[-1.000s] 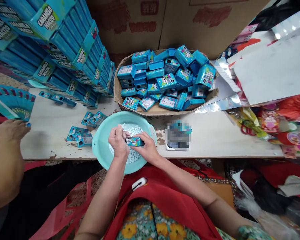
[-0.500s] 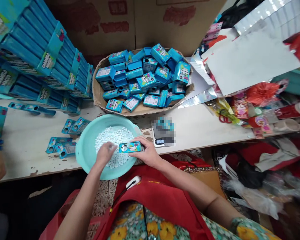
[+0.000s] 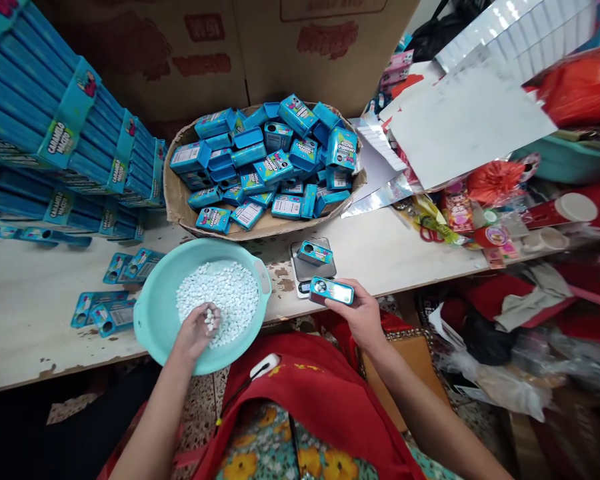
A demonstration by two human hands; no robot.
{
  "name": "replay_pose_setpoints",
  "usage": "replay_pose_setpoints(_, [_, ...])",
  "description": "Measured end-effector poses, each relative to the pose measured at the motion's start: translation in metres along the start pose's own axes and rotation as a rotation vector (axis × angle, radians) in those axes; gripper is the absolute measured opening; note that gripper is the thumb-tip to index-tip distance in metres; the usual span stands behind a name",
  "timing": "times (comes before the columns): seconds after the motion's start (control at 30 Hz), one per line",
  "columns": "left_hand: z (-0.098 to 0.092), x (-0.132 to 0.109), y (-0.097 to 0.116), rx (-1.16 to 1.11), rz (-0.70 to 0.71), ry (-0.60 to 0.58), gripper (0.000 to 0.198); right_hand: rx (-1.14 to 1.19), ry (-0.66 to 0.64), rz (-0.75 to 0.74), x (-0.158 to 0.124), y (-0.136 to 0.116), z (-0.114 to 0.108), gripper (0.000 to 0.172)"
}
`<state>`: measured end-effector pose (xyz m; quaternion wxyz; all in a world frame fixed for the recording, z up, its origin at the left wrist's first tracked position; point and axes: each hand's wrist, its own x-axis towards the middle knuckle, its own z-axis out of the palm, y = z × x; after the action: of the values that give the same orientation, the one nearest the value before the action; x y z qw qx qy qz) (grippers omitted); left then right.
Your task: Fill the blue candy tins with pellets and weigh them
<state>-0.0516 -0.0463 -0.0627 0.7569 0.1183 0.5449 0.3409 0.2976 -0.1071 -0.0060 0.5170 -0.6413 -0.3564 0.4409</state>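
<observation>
My left hand (image 3: 199, 327) is cupped, palm up, over the turquoise plastic bowl (image 3: 149, 293), with several small white candies resting in its fingers. More of these white candies (image 3: 233, 287) cover the bowl's bottom. In my right hand (image 3: 360, 310) is a blue candy tin (image 3: 331, 291), held level with a dark round opening at its left end. This tin hovers at the front edge of a small kitchen scale (image 3: 300, 272), to the right of the bowl. A second blue tin (image 3: 315, 253) lies on the scale's plate.
Behind the bowl stands a cut-down cardboard box (image 3: 180, 207) heaped with blue tins. Display packs of tins (image 3: 55, 140) are stacked at the left. Several loose tins (image 3: 113, 320) lie left of the bowl. Papers (image 3: 470, 127) and packaging crowd the table's right side.
My right hand has carried the tin from above the bowl rightward to the scale. My left hand has come down over the candies and turned palm up with some in it. The view has shifted.
</observation>
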Motion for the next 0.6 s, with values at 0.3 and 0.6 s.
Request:
replay_pose_setpoints(0.3, [0.102,0.007,0.022,0.327,0.327,0.018,0.031,0.04,0.076,0.03,0.005,0.014,-0.016,0.044])
replay_pose_setpoints(0.6, [0.226,0.071,0.014,1.754,0.796,-0.197,0.015,0.037,0.168,-0.022,0.028,0.033,-0.027,0.044])
